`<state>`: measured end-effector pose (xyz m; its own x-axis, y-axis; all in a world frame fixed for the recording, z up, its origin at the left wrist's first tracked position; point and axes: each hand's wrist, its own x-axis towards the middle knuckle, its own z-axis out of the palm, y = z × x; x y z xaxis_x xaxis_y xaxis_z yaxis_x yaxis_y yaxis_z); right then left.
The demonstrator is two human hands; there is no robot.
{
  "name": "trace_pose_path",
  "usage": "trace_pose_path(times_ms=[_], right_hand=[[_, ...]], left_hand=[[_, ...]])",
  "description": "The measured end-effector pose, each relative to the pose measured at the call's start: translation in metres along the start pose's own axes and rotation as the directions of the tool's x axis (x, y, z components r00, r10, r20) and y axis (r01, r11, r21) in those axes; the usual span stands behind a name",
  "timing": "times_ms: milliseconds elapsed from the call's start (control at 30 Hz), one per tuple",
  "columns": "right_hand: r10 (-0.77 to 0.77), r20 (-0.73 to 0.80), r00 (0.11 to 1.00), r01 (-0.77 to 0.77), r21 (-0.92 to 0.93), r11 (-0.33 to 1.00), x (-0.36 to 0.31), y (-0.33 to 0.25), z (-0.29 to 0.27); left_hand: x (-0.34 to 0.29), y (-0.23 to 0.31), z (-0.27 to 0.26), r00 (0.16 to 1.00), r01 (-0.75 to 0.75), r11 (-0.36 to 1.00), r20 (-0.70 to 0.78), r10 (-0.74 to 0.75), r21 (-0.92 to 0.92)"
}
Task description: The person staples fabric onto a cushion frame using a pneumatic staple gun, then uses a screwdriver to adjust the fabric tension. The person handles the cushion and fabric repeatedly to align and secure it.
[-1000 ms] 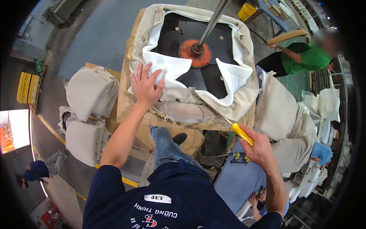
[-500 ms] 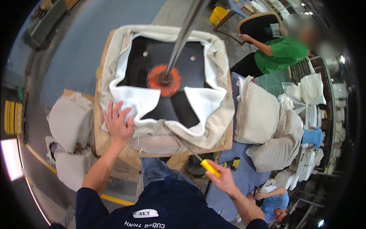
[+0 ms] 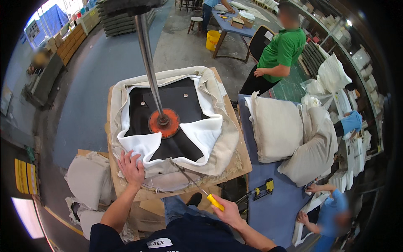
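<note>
View tipped outward. Right hand (image 3: 230, 213) clamped tool (image 3: 215, 202), seemingly levering fabric (image 3: 226, 147); left hand (image 3: 132, 171) lay flat, fingers apart; next likely needed steadiness.

Green-shirted co-worker (image 3: 285, 50): one hand, earlier gripping the dark panel (image 3: 255, 44), is now lowered off it
Left hand (image 3: 132, 170): drawn back, covering less of the white padding (image 3: 145, 144)
Steel pole (image 3: 145, 54): dark upper mount (image 3: 126, 6) now visible
Stool (image 3: 195, 19): newly in sight near the far counter (image 3: 226, 26)
</note>
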<state>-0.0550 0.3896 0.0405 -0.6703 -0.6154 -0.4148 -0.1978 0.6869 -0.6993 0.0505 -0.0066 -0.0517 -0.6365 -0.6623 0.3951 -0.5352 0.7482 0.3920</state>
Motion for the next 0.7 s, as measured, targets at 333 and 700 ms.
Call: trace_pose_path(times_ms=[333,700], right_hand=[[0.151,0.431,0.890,-0.440,0.721,0.535,0.007,0.027,0.000],[-0.210,-0.265,0.941,0.159,-0.201,0.966,-0.015,0.016,0.019]], left_hand=[[-0.001,-0.002,0.002,0.998,-0.050,0.998,-0.026,0.049,-0.029],[-0.007,-0.013,0.009,0.996,-0.058,0.997,-0.077,0.054,-0.056]])
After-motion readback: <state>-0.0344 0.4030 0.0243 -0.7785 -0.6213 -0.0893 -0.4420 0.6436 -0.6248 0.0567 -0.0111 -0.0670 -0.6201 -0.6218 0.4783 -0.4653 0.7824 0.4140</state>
